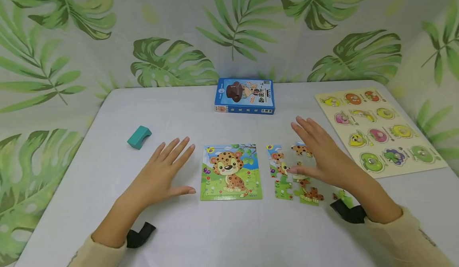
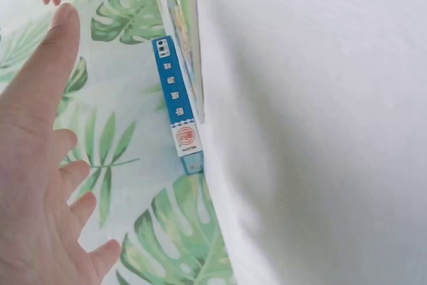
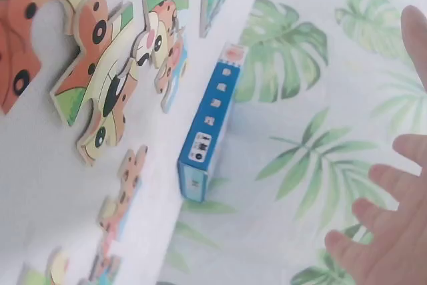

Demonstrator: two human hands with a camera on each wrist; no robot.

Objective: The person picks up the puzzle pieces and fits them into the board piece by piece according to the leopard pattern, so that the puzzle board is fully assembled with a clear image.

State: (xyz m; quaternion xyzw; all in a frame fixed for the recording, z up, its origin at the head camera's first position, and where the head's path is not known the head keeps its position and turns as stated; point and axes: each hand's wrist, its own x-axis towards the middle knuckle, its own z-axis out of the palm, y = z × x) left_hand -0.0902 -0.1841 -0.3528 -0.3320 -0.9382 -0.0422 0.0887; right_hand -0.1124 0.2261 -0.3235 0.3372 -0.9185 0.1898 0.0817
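Observation:
My left hand, fingers spread and holding nothing, hovers left of a square leopard picture board in the head view. On the other side my right hand is likewise spread and holds nothing, over a group of loose jigsaw pieces. It hides some of them in that view. In the right wrist view, several wooden leopard pieces lie apart from my right hand. The left wrist view shows my left hand with its thumb extended and the picture board seen nearly edge-on.
A blue card-game box lies at the table's back edge. At the right is a wooden fruit knob-puzzle board. A teal arched block sits at the left. Black straps hang at the wrists.

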